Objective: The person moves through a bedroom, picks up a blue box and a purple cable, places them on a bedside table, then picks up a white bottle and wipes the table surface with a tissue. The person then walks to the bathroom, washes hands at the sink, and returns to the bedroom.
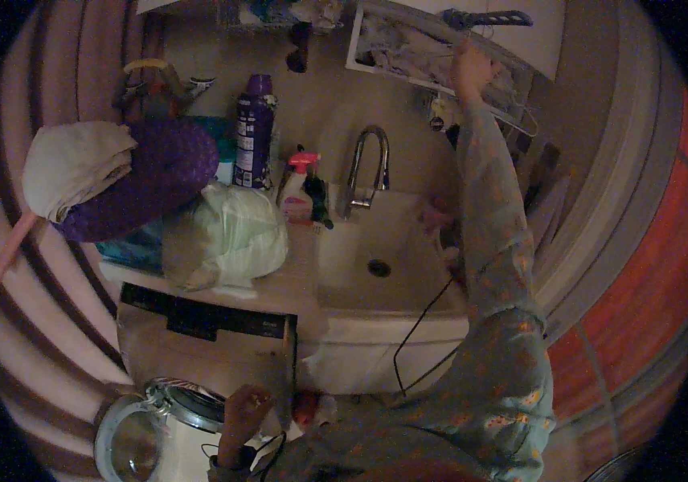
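Observation:
My right hand point(472, 71) is stretched out at the top, over a white-framed box or rack point(404, 71) with crumpled pale material behind its frame. Its fingers lie just below a dark, slotted handle-like object point(488, 19); the dim light hides whether they grip anything. Low in the view, my left hand point(246, 416) has curled fingers and sits beside the dark round opening of a white front-loading machine point(190, 443). Its round door point(103, 443) stands swung out to the left. What the left fingers hold, if anything, is too blurred to make out.
A sink point(344, 280) with a chrome faucet point(370, 135) lies ahead. To its left are a spray bottle point(297, 202), a tall purple bottle point(252, 144), a tied pale plastic bag point(247, 232) and a purple basket point(151, 175) with folded cloth point(76, 169). A dark cord point(425, 313) hangs over the sink front.

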